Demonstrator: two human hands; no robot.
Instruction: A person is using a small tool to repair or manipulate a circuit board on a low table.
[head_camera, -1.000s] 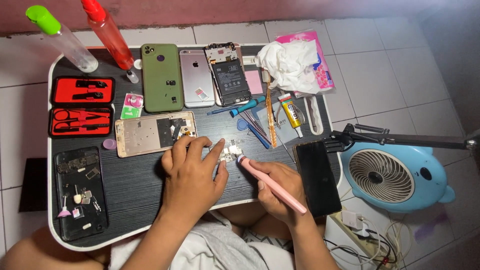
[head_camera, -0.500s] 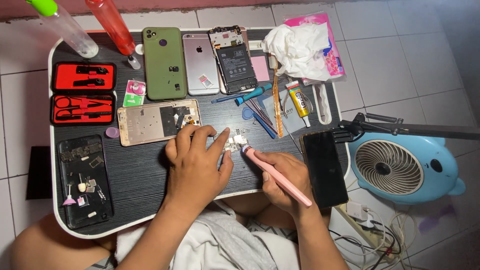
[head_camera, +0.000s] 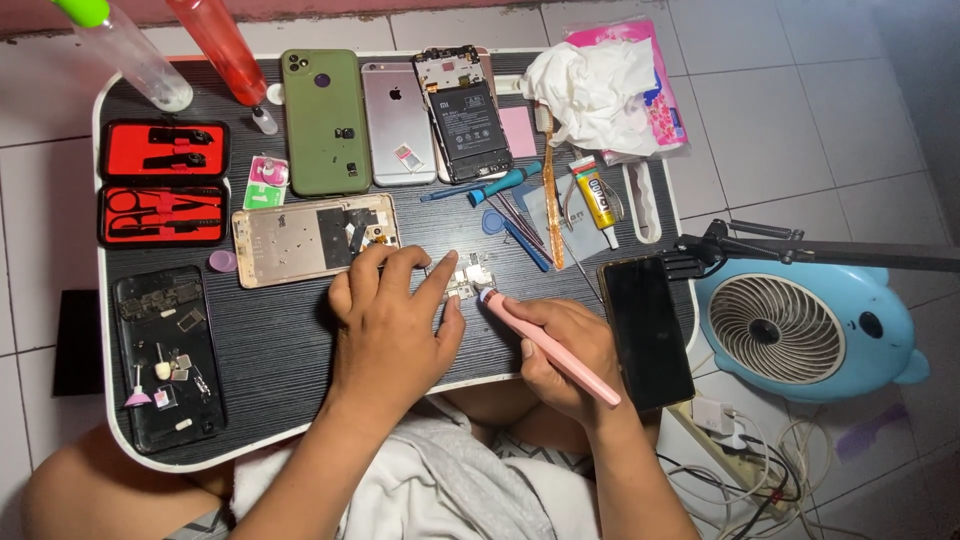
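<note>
My left hand (head_camera: 395, 325) rests on the black lap table (head_camera: 280, 340), its fingertips pinning a small silvery phone part (head_camera: 470, 280) near the table's middle. My right hand (head_camera: 570, 355) grips a pink pen-shaped tool (head_camera: 545, 345), whose tip touches that part from the right. Just left of my left hand lies a gold phone frame (head_camera: 310, 238), opened up. A dark phone (head_camera: 645, 330) lies face up by my right wrist, at the table's right edge.
Along the back lie a green phone (head_camera: 325, 120), a silver phone (head_camera: 398, 120) and an opened phone with battery (head_camera: 462, 112). A red tool case (head_camera: 163, 195) and a black phone back with small parts (head_camera: 165, 350) sit left. Glue tube, screwdrivers, crumpled tissue (head_camera: 590, 90) right; blue fan (head_camera: 800, 325) on the floor.
The view has shifted a little, so the table sits slightly higher and more to the right. Both hands stay on the small part with the pink tool against it.
</note>
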